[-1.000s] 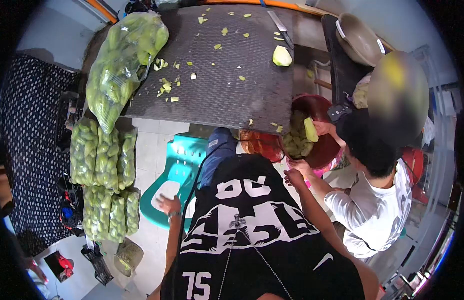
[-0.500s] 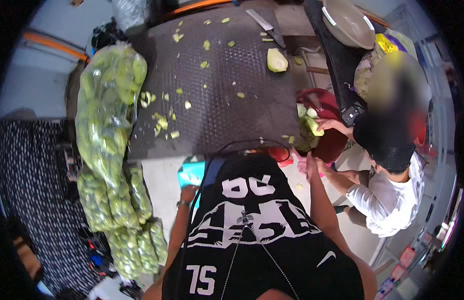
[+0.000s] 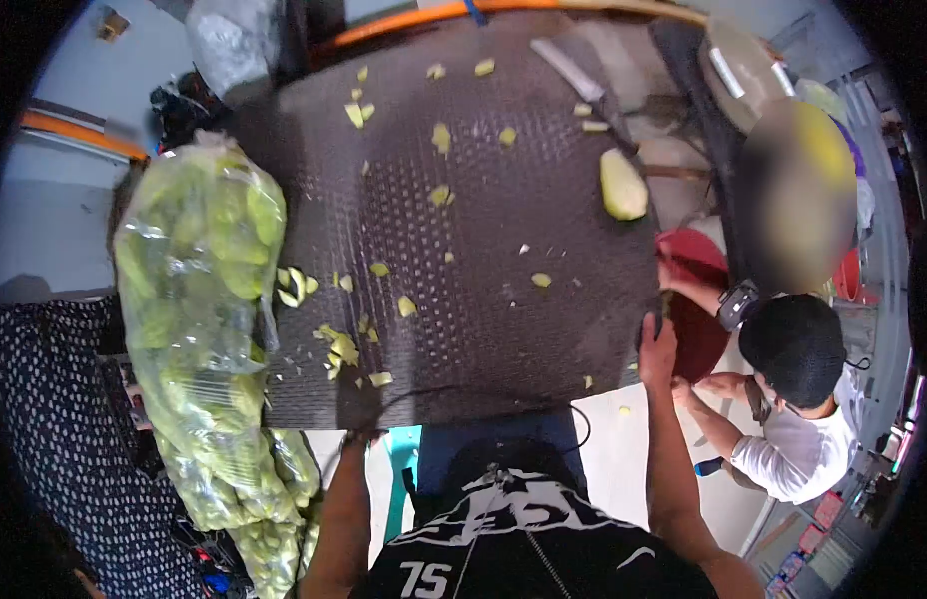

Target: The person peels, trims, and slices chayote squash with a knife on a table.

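Observation:
My left hand (image 3: 361, 437) is at the front edge of the dark textured table (image 3: 503, 339), near its left end. Its fingers are dark and mostly hidden there. My right hand (image 3: 658, 351) is at the table's right edge, beside a dark red tub (image 3: 698, 334), with its fingers pointing forward and apart. I see nothing held in it. A peeled pale green vegetable (image 3: 623, 187) lies on the table's right side. Beyond it rests a knife (image 3: 583, 85). Green peel scraps (image 3: 341, 346) are scattered over the tabletop.
A clear bag of green vegetables (image 3: 199, 290) hangs over the table's left side, with more bags below. On the right, a person in a white shirt (image 3: 808, 454) reaches a hand (image 3: 688, 285) toward the tub. A beige basin (image 3: 743, 75) stands at the back right.
My view has shifted forward over the table. My left hand has come up to the front edge, and my right hand to the right edge. The co-worker's hand no longer shows a vegetable.

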The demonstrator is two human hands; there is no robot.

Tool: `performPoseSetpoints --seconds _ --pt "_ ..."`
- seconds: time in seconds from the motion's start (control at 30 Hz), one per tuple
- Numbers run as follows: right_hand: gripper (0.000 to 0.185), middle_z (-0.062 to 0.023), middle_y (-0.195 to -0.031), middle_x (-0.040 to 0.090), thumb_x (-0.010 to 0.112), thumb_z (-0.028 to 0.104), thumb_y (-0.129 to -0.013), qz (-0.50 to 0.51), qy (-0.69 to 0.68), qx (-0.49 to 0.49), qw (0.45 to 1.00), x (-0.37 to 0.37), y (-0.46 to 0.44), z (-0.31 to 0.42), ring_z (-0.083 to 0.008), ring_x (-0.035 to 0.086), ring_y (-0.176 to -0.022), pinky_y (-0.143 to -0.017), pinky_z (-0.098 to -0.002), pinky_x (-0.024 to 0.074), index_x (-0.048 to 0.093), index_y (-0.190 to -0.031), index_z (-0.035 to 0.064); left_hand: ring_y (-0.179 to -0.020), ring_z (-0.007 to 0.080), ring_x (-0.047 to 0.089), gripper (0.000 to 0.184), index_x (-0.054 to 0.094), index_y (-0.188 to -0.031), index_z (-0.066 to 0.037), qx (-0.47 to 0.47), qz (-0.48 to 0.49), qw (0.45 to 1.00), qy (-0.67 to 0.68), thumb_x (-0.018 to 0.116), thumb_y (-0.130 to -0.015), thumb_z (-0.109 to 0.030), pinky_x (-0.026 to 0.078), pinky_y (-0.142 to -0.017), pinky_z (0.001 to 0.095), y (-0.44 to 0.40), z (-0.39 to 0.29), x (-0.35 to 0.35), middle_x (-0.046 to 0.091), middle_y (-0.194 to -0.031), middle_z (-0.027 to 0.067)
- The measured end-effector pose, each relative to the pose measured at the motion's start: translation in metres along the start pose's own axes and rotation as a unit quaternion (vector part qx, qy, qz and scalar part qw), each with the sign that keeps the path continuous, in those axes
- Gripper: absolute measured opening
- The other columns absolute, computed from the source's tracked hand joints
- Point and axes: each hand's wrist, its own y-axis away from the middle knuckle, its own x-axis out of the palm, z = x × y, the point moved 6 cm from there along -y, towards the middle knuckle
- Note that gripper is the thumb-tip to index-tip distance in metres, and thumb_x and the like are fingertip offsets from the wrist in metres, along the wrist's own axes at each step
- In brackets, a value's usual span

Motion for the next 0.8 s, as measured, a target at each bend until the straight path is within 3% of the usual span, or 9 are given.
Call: performPoseSetpoints --seconds 0.07,0.2,0.4,0.53,0.63,0.7,0.77,0.8 --pt "0.06 -0.0303 -0.129 0.06 0.048 0.047 -0.106 0.023 0.005 0.052 0.998 -0.017 0.007 0.021 -0.0488 0.056 -0.121 -0.102 -0.0518 0.0435 0.055 -0.134 -0.0062 -0.126 0.0352 0.06 0.06 0.065 -0.132 -0.009 -0.024 0.012 1.0 0.005 0.068 -0.09 -0.052 0.049 -0.104 0.046 -0.017 0.011 0.015 0.063 -0.138 0.0188" --pt "0.053 -0.0282 -0.123 0.062 0.048 0.041 -0.108 -0.05 0.023 -0.002 0.998 -0.014 0.01 0.005 -0.0437 0.059 -0.117 -0.1 -0.0481 0.0444 0.057 -0.131 -0.0051 -0.124 0.0358 0.061 0.056 0.065 -0.132 -0.011 -0.052 -0.005 0.998 0.024 0.066 -0.091 -0.05 0.05 -0.102 0.0465 -0.019 0.027 0.065 0.063 -0.136 0.0188" --pt "0.045 -0.0231 -0.111 0.066 0.048 0.037 -0.108 -0.036 -0.047 -0.012 0.998 -0.02 0.014 0.02 -0.0383 0.062 -0.103 -0.092 -0.0433 0.0465 0.058 -0.127 -0.0031 -0.122 0.0368 0.061 0.05 0.066 -0.131 -0.013 -0.101 -0.028 0.993 0.055 0.065 -0.093 -0.046 0.051 -0.1 0.0472 -0.003 0.023 0.144 0.065 -0.134 0.0188" --pt "0.04 -0.0223 -0.112 0.067 0.055 0.032 -0.106 -0.042 -0.036 -0.016 0.998 -0.018 0.012 0.007 -0.0416 0.063 -0.103 -0.094 -0.0469 0.0471 0.059 -0.128 -0.0016 -0.12 0.0374 0.062 0.047 0.067 -0.13 -0.015 -0.121 -0.041 0.99 0.066 0.063 -0.094 -0.044 0.051 -0.098 0.0477 -0.013 0.013 0.172 0.066 -0.132 0.0189" --pt "0.037 -0.0217 -0.118 0.065 0.066 0.024 -0.1 -0.206 0.064 -0.21 0.954 -0.036 0.01 0.046 -0.0428 0.063 -0.102 -0.095 -0.0483 0.0474 0.06 -0.129 0.0007 -0.119 0.0379 0.062 0.044 0.067 -0.13 -0.017 -0.127 -0.054 0.988 0.067 0.062 -0.095 -0.042 0.052 -0.097 0.0481 -0.02 0.018 0.184 0.066 -0.13 0.0189" --pt "0.041 -0.0212 -0.123 0.063 0.074 0.018 -0.094 -0.229 0.067 -0.319 0.917 -0.066 0.006 0.124 -0.0395 0.063 -0.105 -0.094 -0.0463 0.0493 0.06 -0.13 0.0024 -0.119 0.0382 0.062 0.042 0.068 -0.13 -0.017 -0.124 -0.062 0.988 0.064 0.062 -0.095 -0.041 0.052 -0.097 0.0483 -0.021 0.03 0.189 0.067 -0.13 0.0189" --pt "0.051 -0.0199 -0.129 0.061 0.079 0.023 -0.09 -0.151 -0.111 -0.259 0.948 -0.07 -0.014 0.171 -0.0332 0.061 -0.115 -0.091 -0.0413 0.0521 0.059 -0.132 0.0022 -0.118 0.0386 0.063 0.04 0.068 -0.129 -0.018 -0.112 -0.075 0.989 0.063 0.061 -0.096 -0.04 0.053 -0.096 0.0486 -0.023 0.044 0.19 0.067 -0.129 0.0189" --pt "0.058 -0.0202 -0.132 0.06 0.082 0.028 -0.088 -0.189 -0.028 -0.349 0.918 -0.069 -0.021 0.205 -0.0364 0.059 -0.119 -0.096 -0.0442 0.0509 0.058 -0.134 0.0029 -0.118 0.0387 0.063 0.04 0.068 -0.129 -0.019 -0.107 -0.085 0.989 0.061 0.061 -0.096 -0.039 0.053 -0.095 0.0487 -0.025 0.053 0.191 0.067 -0.128 0.0189"
